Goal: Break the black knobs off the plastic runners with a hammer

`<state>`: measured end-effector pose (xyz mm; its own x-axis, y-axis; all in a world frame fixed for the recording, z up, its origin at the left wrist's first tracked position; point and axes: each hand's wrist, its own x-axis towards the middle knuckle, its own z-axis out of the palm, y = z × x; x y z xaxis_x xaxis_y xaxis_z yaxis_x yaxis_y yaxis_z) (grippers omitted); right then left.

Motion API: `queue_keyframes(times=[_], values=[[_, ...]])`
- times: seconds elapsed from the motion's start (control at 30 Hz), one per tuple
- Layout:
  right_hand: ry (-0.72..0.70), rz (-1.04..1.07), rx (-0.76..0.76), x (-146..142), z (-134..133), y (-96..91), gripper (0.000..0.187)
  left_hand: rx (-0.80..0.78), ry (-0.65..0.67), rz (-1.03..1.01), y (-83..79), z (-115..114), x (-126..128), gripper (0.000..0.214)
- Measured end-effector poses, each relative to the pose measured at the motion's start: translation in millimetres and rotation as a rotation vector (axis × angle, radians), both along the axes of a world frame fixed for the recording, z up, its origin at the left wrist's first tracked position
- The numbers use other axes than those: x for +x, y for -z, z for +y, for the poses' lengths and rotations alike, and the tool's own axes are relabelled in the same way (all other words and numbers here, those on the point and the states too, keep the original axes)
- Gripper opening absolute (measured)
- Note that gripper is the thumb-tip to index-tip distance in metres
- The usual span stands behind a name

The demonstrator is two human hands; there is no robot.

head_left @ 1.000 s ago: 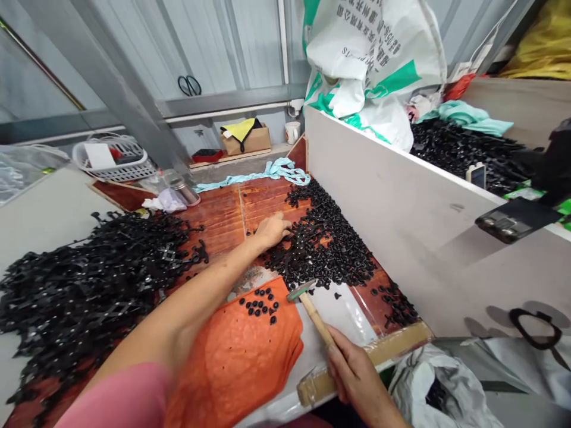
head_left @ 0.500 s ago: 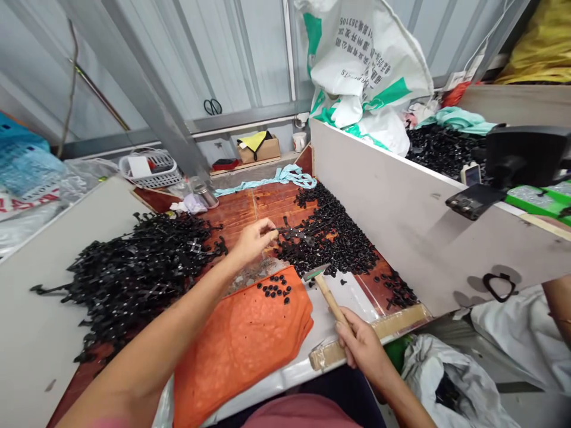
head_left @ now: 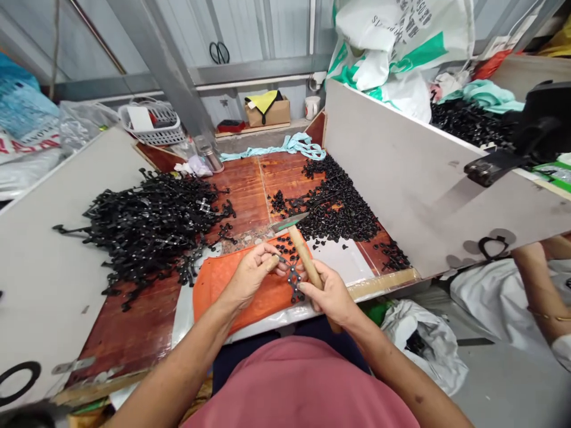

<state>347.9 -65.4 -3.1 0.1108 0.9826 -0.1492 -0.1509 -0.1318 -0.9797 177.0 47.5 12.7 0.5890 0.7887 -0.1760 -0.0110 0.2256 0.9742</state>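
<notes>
My left hand (head_left: 256, 270) pinches one end of a black branched plastic piece (head_left: 293, 279), which hangs over the orange cloth (head_left: 232, 285). In my right hand (head_left: 328, 291) is a hammer-like tool with a wooden handle (head_left: 306, 255). Its thin grey-green head (head_left: 289, 222) is set crosswise and points away from me. My right fingertips are close against the black piece; whether they grip it too, I cannot tell. Small round black parts (head_left: 283, 245) lie on the cloth, behind my hands.
A tangled heap of black branched pieces (head_left: 151, 220) lies left, and a pile of small black parts (head_left: 348, 208) right. Grey boards (head_left: 401, 172) wall the red-brown tabletop (head_left: 243, 202). Another person's arm (head_left: 537, 285) shows at right, near a white sack (head_left: 419, 333).
My left hand has come back from the right-hand pile to above the cloth with the black piece. My right hand has moved left beside it with the tool. The view has shifted.
</notes>
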Motion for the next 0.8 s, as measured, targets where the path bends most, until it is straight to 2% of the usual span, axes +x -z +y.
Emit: queue_keyframes(times=[0.1,0.2,0.27,0.33,0.4,0.47,0.53,0.6,0.67,0.8], values=[[0.041,-0.042,0.028,-16.8,3.2,4.2,0.027,-0.02,-0.075,-0.043,8.4,-5.1,1.6,0.042],[0.147,-0.109,0.052,-26.2,8.1,11.6,0.027,0.061,-0.114,-0.006,15.0,-17.6,3.5,0.04],[0.197,-0.189,0.063,-29.7,10.8,17.2,0.028,0.173,-0.077,0.093,19.3,-29.2,4.2,0.042],[0.186,-0.24,0.065,-32.0,11.4,22.0,0.028,0.254,-0.023,0.212,24.0,-39.0,3.0,0.037],[0.13,-0.226,0.059,-31.8,8.5,25.1,0.027,0.232,0.016,0.28,28.5,-41.0,-1.9,0.029],[0.071,-0.211,0.04,-26.0,1.8,26.6,0.021,0.159,0.003,0.304,32.2,-31.0,-12.1,0.03],[0.08,-0.27,0.017,-12.9,-7.7,27.7,0.02,0.135,-0.071,0.339,34.5,-9.5,-26.3,0.033],[0.148,-0.397,-0.01,6.0,-18.1,30.9,0.025,0.196,-0.159,0.392,35.8,18.2,-40.1,0.033],[0.18,-0.517,-0.059,26.1,-27.2,37.8,0.031,0.284,-0.176,0.461,37.2,45.4,-48.3,0.03],[0.141,-0.662,-0.165,51.9,-37.4,59.3,0.036,0.47,-0.161,0.676,41.3,80.4,-43.2,0.023]])
